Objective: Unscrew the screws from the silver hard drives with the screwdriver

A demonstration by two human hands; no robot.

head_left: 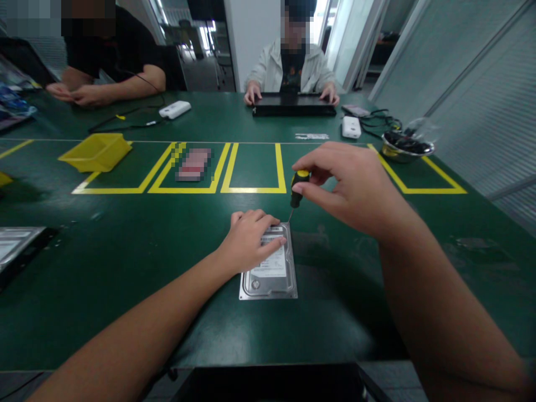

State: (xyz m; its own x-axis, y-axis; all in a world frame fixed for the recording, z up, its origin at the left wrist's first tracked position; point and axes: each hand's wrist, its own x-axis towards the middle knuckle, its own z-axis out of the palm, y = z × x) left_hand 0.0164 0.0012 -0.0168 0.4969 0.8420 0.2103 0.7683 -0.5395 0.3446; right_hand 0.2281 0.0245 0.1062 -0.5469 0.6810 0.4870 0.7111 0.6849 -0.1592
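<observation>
Bare forearms [431, 285] cross the glossy green worktop [218, 335]; the left hand [250, 240] lies spread over a rectangular metal hard drive [274, 283], near centre; the right hand [354, 187] pinches a bulbous-handled screwdriver [296, 199] at its far right corner.

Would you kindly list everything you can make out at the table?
Table: one, green, centre
Drive: one, silver, near centre
Screwdriver: one, black and yellow, at drive's corner
Unit: one, silver and black, left edge
Bin: one, yellow, left
Blurred item: one, pinkish, right of bin
Tape frames: several, yellow, beyond drive
Bowl: one, silver, far right
Devices: two, white, far side
Panel: one, black, far side
People: two, dark and pale clothes, far side
Left hand: one, bare, on drive
Right hand: one, bare, holding screwdriver
</observation>
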